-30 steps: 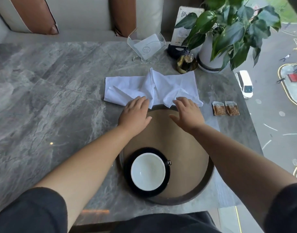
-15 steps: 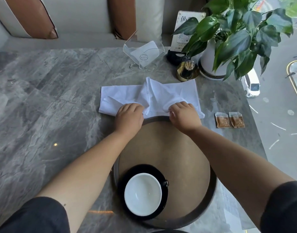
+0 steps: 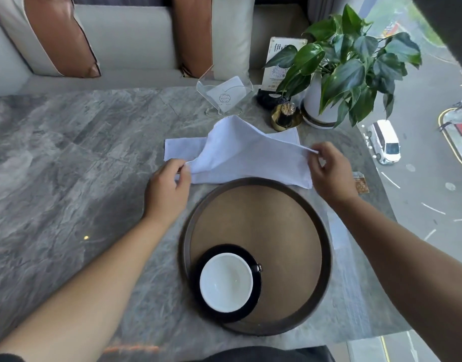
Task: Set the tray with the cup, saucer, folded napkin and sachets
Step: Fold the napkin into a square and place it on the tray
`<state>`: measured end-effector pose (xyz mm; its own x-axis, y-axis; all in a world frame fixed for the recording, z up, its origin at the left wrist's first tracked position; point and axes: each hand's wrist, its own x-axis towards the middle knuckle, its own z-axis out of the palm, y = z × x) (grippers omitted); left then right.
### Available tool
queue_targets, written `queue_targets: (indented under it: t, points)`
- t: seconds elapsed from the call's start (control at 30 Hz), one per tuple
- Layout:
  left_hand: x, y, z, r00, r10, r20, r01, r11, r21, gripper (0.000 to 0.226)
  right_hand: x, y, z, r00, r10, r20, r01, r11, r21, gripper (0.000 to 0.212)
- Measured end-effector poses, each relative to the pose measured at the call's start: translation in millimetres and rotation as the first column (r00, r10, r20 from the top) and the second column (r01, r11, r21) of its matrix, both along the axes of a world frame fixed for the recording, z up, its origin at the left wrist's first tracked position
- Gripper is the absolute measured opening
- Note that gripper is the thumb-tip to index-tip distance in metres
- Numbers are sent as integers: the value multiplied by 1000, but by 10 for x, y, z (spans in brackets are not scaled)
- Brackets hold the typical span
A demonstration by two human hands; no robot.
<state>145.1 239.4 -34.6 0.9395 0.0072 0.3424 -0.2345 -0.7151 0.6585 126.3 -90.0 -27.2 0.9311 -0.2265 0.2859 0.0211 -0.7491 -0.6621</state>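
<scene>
Both hands have changed from pressing flat on the napkin (image 3: 240, 155) to pinching it. The left hand (image 3: 168, 190) grips the near left corner; the right hand (image 3: 330, 172) grips the near right corner, raised off the table (image 3: 67, 165). The cloth's middle now peaks upward, just beyond the tray (image 3: 326, 257). The cup (image 3: 226, 282) sits on the saucer (image 3: 198, 265) in the tray. 1 sachet (image 3: 361, 182) shows beside the right wrist.

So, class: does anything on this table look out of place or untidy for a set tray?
The white napkin lies rumpled and half lifted beyond the tray, pinched by both hands, not folded. The cup and saucer sit neatly.
</scene>
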Motion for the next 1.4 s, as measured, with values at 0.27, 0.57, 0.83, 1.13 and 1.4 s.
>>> queue_targets:
  t: [0.27, 0.57, 0.83, 1.13, 1.4]
  points:
    - [-559, 441, 134, 988, 123, -96, -144, 958, -250, 17, -753, -270, 248, 990, -138, -29, 141, 958, 250, 16]
    - [-1118, 779, -31, 980, 113, -166, -152, 957, -248, 22, -1366, -580, -8, 985, -99, -143, 132, 962, 238, 24]
    - [-547, 677, -217, 950, 173, -261, -217, 964, -150, 20, -857, -574, -253, 936, -193, -294, 247, 956, 158, 31]
    - [369, 463, -520, 916, 182, -356, -174, 983, 54, 21, -35, -621, -569, 855, -282, -435, 330, 943, 39, 31]
    - [597, 374, -856, 829, 219, -515, -112, 967, 231, 25, 218, -586, -889, 755, -323, -571, 270, 946, -178, 28]
